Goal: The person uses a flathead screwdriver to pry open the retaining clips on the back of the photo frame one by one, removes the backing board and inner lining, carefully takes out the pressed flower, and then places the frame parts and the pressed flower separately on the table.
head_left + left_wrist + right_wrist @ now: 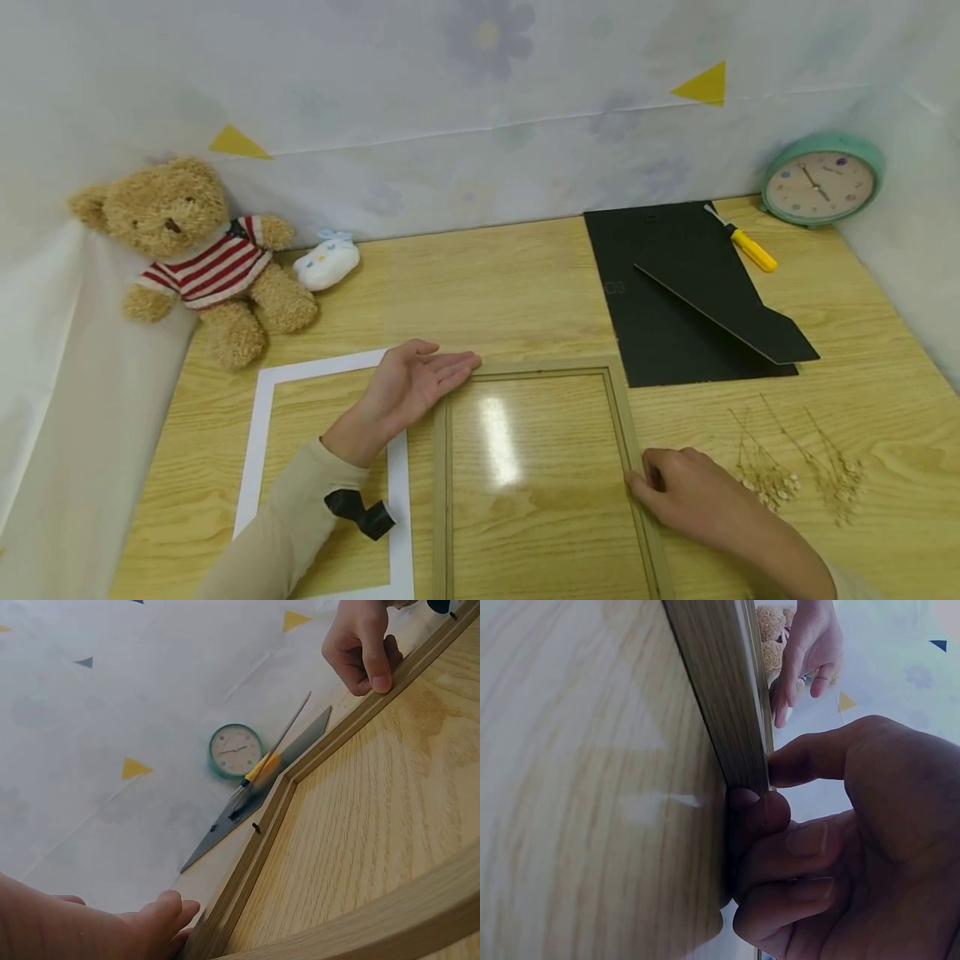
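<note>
A wooden picture frame point(622, 417) lies on the table, its near end cut off by the head view. Inside it a bright reflection shows; whether a clear pane is there I cannot tell. My left hand point(408, 392) touches the frame's far left corner, palm turned up and fingers extended. On the frame's right side, my right hand point(693, 496) pinches the edge between thumb and curled fingers, seen closely in the right wrist view. Under my left forearm lies a white mat border point(401, 517).
Back right, a black backing board point(645, 333) with its stand raised lies beside a yellow screwdriver point(752, 250) and a green clock point(821, 179). Dried flowers point(780, 483) lie right of my right hand. A teddy bear point(217, 258) and small white plush point(327, 263) sit back left.
</note>
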Tool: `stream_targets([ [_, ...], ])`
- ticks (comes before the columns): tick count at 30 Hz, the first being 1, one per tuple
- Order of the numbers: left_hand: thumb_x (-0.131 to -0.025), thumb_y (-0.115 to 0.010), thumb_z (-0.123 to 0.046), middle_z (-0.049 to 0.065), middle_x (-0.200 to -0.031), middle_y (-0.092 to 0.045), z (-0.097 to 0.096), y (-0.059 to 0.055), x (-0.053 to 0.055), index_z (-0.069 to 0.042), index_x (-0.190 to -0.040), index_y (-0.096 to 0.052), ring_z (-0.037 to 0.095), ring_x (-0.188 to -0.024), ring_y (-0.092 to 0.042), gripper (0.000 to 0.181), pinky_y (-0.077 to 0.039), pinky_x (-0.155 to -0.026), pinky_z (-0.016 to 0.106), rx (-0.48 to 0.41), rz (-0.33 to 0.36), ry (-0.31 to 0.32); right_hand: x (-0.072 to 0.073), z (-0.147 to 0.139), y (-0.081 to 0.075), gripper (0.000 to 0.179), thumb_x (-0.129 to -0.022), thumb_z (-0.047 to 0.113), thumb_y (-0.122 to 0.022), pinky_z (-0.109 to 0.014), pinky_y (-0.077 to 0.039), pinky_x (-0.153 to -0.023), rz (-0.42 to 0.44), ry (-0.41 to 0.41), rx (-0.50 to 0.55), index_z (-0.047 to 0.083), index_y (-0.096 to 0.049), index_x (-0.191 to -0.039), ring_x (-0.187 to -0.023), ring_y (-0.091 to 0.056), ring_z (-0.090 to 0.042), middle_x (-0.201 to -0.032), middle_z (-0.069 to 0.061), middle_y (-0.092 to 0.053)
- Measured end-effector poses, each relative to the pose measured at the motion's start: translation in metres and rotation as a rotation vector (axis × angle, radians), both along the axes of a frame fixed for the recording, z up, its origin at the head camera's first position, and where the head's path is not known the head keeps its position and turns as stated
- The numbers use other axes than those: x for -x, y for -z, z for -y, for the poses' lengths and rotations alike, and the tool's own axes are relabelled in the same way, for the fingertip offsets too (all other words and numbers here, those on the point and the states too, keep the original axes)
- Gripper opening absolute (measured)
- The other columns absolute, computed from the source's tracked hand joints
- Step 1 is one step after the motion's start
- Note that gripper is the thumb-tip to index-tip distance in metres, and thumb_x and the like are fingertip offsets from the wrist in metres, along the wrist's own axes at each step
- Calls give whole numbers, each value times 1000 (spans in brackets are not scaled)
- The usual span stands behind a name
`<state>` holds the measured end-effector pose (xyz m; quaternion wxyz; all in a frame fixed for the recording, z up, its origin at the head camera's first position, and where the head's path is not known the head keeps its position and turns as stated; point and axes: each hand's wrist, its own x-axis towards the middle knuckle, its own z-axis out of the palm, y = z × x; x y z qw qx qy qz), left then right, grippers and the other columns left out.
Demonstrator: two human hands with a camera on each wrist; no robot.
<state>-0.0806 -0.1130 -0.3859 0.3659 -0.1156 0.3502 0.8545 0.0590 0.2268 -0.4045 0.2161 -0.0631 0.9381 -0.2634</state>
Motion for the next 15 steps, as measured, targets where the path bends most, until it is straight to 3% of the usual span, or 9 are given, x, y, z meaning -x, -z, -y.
stream_targets([
  [4,-107,-25,-13,36,-159,-3,0,2,1,4,-154,15,41,-149,-17,64,-23,-119,40,-1,0,11,0,0,0,40,-97,26,-65,-24,-27,-49,-11,0,-1,18,-47,-61,-47,-24,-5,-51,9,-34],
  [9,-107,-26,-13,34,-160,-7,1,2,0,9,-155,2,41,-149,-20,60,-26,-117,39,42,-32,27,-1,-1,0,40,-97,27,-65,-24,-28,-49,10,3,2,18,-48,-62,-47,-26,-5,-52,9,-35],
  [12,-107,-30,-13,35,-158,-16,1,-2,-1,13,-154,-11,43,-145,-27,57,-32,-114,38,151,-147,91,1,-3,-5,39,-99,32,-63,-25,-30,-49,45,-18,-20,18,-49,-64,-47,-30,-6,-53,8,-38],
  [15,-107,-38,-17,33,-155,-26,1,-11,-2,12,-151,-24,44,-140,-38,55,-37,-112,41,371,-386,193,11,-6,-18,37,-100,39,-60,-27,-33,-48,34,-59,-73,18,-54,-70,-49,-37,-8,-57,7,-43],
])
